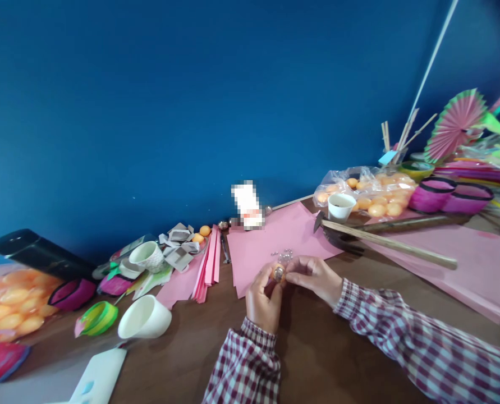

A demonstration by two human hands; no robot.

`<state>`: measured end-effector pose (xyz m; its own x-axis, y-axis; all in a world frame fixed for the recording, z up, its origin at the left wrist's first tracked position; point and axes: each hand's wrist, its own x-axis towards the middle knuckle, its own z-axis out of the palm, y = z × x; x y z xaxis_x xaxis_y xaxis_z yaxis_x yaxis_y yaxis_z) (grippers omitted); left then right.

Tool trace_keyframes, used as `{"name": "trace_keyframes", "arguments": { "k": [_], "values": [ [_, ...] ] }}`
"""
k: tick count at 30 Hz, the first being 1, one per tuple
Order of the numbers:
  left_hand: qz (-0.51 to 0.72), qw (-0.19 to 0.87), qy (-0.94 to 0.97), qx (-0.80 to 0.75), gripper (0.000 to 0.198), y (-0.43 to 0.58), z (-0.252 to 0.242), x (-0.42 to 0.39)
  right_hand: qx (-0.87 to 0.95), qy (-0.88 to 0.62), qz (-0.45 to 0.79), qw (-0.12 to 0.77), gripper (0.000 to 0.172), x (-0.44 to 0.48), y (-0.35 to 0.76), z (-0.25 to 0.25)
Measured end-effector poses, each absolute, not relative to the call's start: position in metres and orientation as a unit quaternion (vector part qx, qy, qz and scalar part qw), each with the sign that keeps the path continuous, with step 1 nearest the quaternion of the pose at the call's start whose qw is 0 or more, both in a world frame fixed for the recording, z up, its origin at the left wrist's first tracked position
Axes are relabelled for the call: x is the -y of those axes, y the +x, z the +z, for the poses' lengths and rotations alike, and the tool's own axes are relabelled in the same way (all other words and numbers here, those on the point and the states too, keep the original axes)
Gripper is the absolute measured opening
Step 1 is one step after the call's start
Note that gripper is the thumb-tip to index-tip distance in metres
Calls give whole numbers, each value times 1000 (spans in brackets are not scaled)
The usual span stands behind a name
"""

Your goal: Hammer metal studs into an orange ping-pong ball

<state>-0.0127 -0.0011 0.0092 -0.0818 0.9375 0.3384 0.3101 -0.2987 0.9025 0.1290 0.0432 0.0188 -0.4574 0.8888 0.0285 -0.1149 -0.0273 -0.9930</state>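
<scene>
My left hand [264, 297] is closed around a small orange ball [279, 273] with a shiny silver piece on its front. My right hand [312, 276] pinches at that same ball from the right, fingers pressed together. Both hands hover over the near edge of a pink paper sheet [266, 241] on the brown table [325, 348]. Just beyond the fingers lies a small heap of clear shiny bits [285, 255]. Both sleeves are checked red and white.
A hammer [384, 240] lies to the right on more pink paper. A bag of orange balls [371, 196], a white cup [341, 206], pink bowls [437, 193] and paper fans [455, 123] sit behind it. Left: folded pink strips [210, 264], tipped white cup [144, 318], green ring [98, 318], another bag of balls [9, 306].
</scene>
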Motion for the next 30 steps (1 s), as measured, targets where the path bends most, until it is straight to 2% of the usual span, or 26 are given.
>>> {"name": "trace_keyframes", "arguments": {
  "k": [6, 11, 30],
  "values": [
    [530, 292, 600, -524, 35, -12, 10, 1, 561, -318, 662, 382, 37, -45, 130, 17],
    [531, 306, 589, -526, 31, -10, 17, 2, 560, -326, 656, 388, 36, -45, 129, 16],
    [494, 255, 634, -537, 31, -13, 14, 4, 531, -326, 678, 389, 32, -44, 127, 15]
  ]
}}
